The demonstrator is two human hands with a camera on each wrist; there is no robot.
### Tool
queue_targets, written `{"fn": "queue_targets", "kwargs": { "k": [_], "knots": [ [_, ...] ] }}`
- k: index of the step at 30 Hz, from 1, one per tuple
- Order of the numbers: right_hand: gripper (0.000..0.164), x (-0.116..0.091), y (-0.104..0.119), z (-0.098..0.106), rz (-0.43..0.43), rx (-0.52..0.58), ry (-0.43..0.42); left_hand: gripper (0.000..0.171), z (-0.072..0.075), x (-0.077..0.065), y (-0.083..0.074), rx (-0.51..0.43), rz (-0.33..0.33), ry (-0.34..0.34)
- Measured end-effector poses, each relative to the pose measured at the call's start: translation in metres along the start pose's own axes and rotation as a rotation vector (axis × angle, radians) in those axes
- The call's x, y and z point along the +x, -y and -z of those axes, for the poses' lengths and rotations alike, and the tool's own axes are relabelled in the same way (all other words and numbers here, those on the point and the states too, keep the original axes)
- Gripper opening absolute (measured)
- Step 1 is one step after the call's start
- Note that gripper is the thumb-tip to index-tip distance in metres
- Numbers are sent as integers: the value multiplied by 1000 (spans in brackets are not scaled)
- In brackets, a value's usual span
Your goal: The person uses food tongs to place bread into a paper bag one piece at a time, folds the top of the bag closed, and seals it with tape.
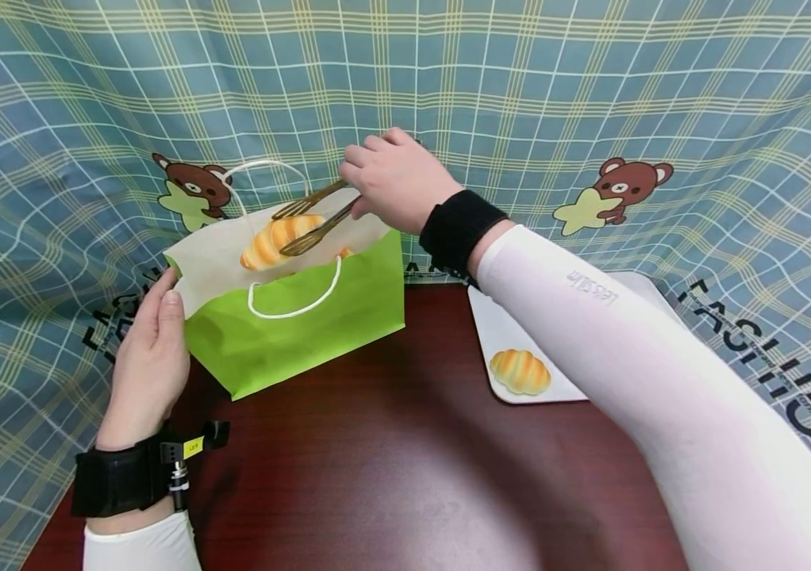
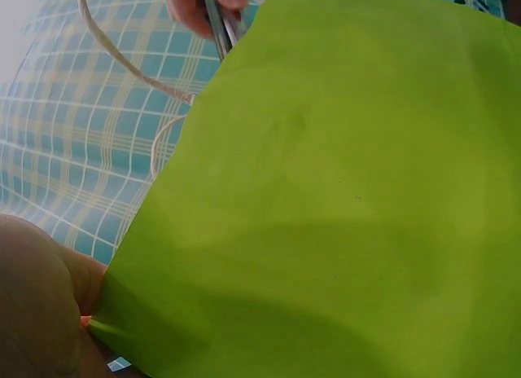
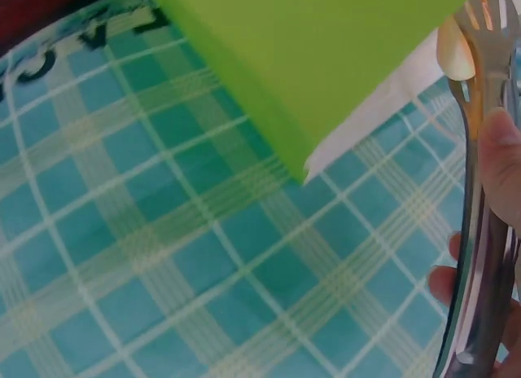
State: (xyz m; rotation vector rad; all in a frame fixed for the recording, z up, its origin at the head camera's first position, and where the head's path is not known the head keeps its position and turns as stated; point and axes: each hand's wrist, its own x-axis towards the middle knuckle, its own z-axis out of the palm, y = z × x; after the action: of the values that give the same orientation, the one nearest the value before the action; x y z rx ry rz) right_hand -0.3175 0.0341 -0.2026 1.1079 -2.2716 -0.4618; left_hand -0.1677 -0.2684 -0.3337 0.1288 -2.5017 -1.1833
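Note:
A green paper bag (image 1: 298, 333) with white rope handles stands open at the left of the table. My left hand (image 1: 151, 349) pinches its left edge between thumb and fingers, as the left wrist view also shows. In my right hand (image 1: 398, 178) are metal tongs (image 1: 320, 230) with fork-like ends. Between these ends a golden, ridged bread roll (image 1: 263, 247) is held over the bag's mouth, against the pale inside wall. A bit of another orange-brown piece (image 1: 345, 252) shows inside the bag near the front handle. In the right wrist view the tongs (image 3: 480, 191) reach past the bag's rim.
On the right lies a white tray (image 1: 501, 333), partly hidden under my right forearm, with a second bread roll (image 1: 520, 372) at its near left corner. A checked cloth (image 1: 520, 95) with bears hangs behind the dark red table (image 1: 377, 476).

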Motion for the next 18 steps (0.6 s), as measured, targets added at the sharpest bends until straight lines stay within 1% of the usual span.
{"fn": "queue_targets", "kwargs": {
  "k": [4, 10, 18],
  "knots": [
    [44, 13, 12, -5, 2, 6, 15, 50, 0, 0, 1, -4, -9, -1],
    [44, 29, 26, -10, 10, -20, 47, 51, 0, 0, 1, 0, -10, 1],
    [44, 39, 41, -13, -6, -39, 125, 51, 0, -1, 0, -5, -6, 6]
  ]
}}
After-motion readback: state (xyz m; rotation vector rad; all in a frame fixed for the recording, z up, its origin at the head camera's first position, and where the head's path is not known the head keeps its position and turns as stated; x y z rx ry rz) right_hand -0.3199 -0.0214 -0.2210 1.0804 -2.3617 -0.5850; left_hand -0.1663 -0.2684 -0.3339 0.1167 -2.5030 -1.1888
